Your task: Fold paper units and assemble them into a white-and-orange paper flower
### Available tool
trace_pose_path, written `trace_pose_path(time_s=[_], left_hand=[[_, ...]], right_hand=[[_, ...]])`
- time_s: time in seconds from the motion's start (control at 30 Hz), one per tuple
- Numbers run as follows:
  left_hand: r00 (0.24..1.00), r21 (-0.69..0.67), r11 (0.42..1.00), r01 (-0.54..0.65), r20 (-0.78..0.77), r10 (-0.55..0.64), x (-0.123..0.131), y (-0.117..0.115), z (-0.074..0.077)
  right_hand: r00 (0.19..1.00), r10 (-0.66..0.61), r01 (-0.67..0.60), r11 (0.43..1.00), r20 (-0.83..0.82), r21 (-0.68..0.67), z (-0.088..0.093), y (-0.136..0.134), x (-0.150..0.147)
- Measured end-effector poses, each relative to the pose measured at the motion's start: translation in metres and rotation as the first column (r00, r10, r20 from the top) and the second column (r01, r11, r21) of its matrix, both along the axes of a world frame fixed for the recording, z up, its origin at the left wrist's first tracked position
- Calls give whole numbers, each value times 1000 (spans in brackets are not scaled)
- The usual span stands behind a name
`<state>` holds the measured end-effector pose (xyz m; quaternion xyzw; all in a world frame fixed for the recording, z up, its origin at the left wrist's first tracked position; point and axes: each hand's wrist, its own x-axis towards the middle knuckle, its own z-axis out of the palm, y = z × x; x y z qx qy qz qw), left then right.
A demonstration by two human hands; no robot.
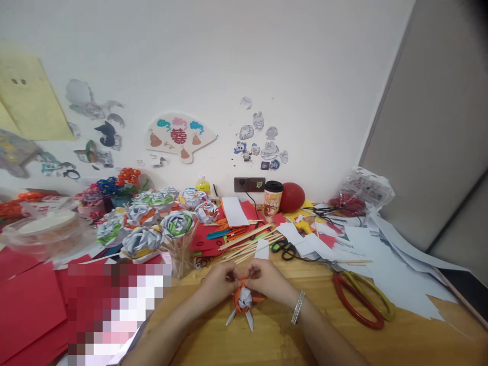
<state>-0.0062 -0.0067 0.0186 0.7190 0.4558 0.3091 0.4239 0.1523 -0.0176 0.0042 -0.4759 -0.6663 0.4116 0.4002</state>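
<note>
Both my hands meet over the wooden table (404,335), just in front of me. My left hand (217,282) and my right hand (269,279) pinch the top of a small folded paper flower (243,301), orange and white-grey, with pointed white tips hanging below. The fingers of both hands are closed on its upper edge. A beaded bracelet (298,307) sits on my right wrist.
Finished paper roses on sticks (152,226) stand at the left. Wooden sticks (247,241), red paper sheets (26,300), black scissors (284,249) and large red-and-yellow scissors (362,300) lie around. A lidded cup (273,197), a red balloon (293,197) and white paper scraps (381,264) are at the back right.
</note>
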Motion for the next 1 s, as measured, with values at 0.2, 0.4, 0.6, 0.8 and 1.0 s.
trace_pose_path(time_s=[0.2, 0.4, 0.6, 0.8, 1.0], left_hand=[[998, -20, 1000, 20, 68, -19, 0, -4, 7], [953, -339, 927, 158, 300, -53, -11, -1, 15], [947, -283, 953, 112, 320, -16, -7, 5, 5], [949, -237, 970, 59, 315, 19, -3, 0, 11], [941, -220, 974, 45, 337, 32, -1, -2, 10]], right_hand=[[994, -77, 68, 991, 76, 116, 11, -6, -2], [993, -77, 51, 962, 89, 270, 20, -10, -1], [988, -55, -1, 929, 141, 370, 19, -9, -1], [977, -47, -74, 840, 208, 538, 24, -12, 0], [973, -18, -119, 819, 232, 562, 22, -11, 0]])
